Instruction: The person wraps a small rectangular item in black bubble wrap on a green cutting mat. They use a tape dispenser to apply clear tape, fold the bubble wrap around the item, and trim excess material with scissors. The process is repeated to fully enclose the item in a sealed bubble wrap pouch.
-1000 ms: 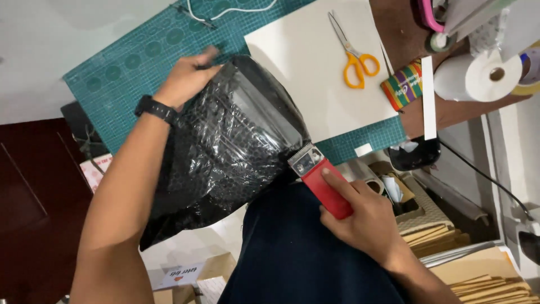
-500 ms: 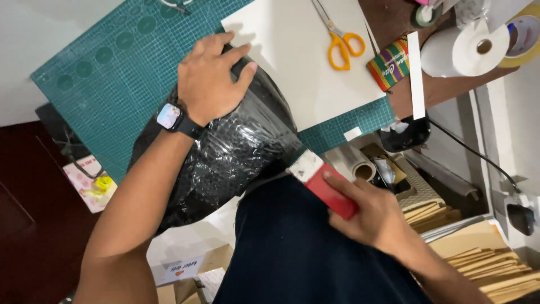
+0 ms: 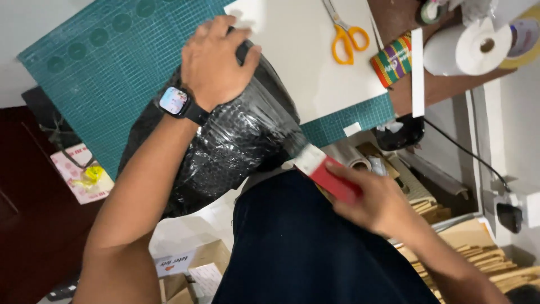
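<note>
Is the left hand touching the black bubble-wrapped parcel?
Touching: the head view shows the left hand pressed flat on the black bubble-wrapped parcel.

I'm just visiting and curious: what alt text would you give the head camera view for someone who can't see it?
Seen from above, a person's left hand presses on a black bubble-wrapped parcel on a green cutting mat, while the right hand holds a red tape dispenser at the parcel's edge. Yellow scissors lie on a white sheet beyond, near a paper roll.

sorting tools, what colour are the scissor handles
Yellow-orange handles on the scissors, clearest in the head view.
</note>
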